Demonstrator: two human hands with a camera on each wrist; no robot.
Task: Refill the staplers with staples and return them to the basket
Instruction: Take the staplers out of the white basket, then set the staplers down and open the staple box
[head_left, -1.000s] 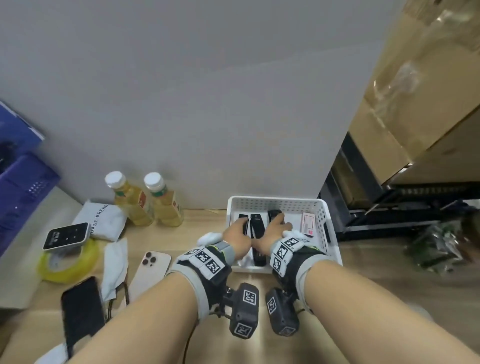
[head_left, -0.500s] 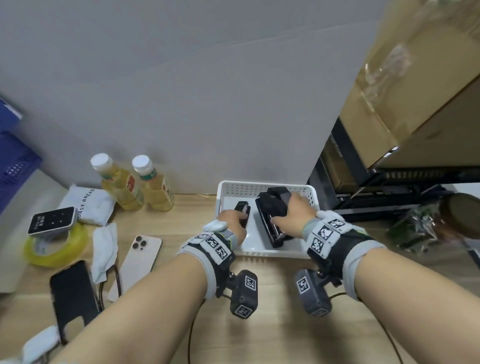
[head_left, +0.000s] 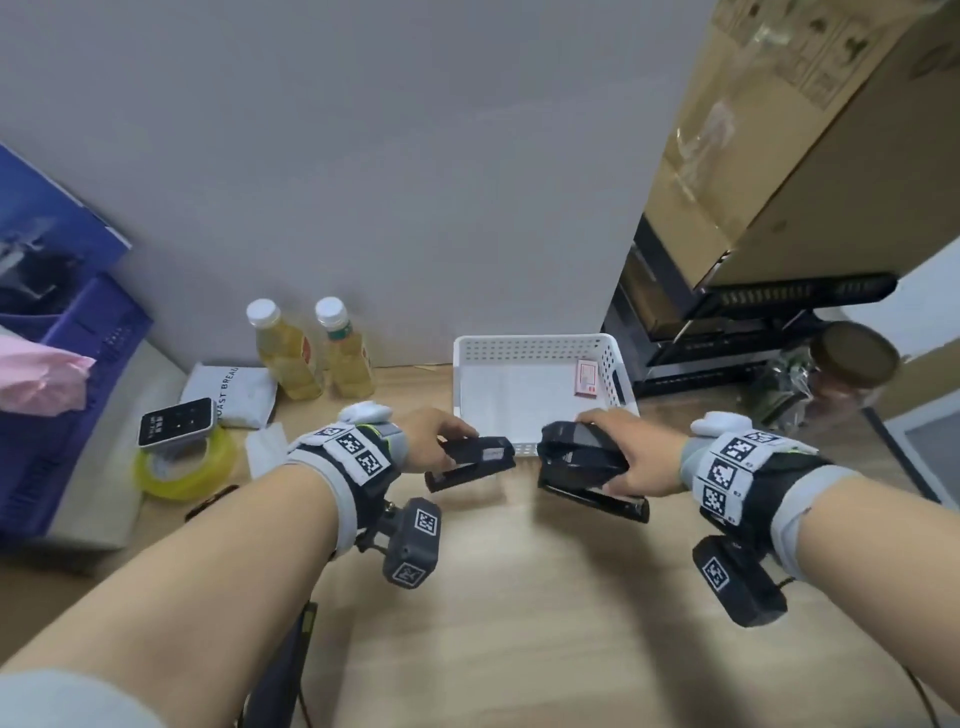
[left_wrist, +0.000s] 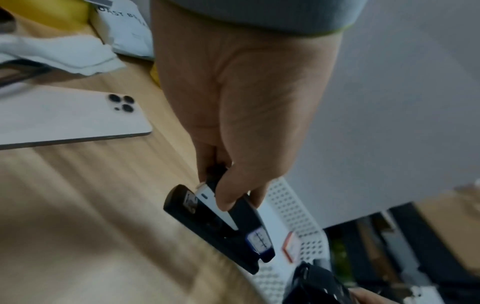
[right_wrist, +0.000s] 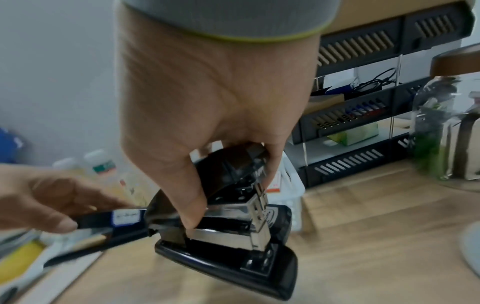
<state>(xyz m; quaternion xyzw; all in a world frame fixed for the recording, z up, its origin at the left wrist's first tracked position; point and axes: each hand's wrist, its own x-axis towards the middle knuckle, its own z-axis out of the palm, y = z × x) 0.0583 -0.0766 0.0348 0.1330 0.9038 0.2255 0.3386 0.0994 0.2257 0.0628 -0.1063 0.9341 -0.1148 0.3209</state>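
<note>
My left hand (head_left: 434, 439) pinches a slim black stapler (head_left: 470, 462) with a white label, held just above the wooden desk in front of the basket; the left wrist view shows thumb and fingers round the stapler (left_wrist: 228, 224). My right hand (head_left: 631, 457) grips two larger black staplers (head_left: 584, 473) stacked together; in the right wrist view the stacked staplers (right_wrist: 233, 236) show a metal magazine. The white perforated basket (head_left: 524, 345) stands behind both hands and holds only a small pink staple box (head_left: 587, 378).
Two yellow drink bottles (head_left: 311, 348) stand at the wall left of the basket. A bread packet (head_left: 234, 387), a yellow tape roll (head_left: 182, 465) with a small device on it and a white phone (left_wrist: 70, 119) lie left. Black shelves (head_left: 727, 332) and a glass jar (head_left: 831, 374) are right.
Both hands lifted the staplers out of the basket and drew them toward me over the desk. The basket now holds only the staple box.
</note>
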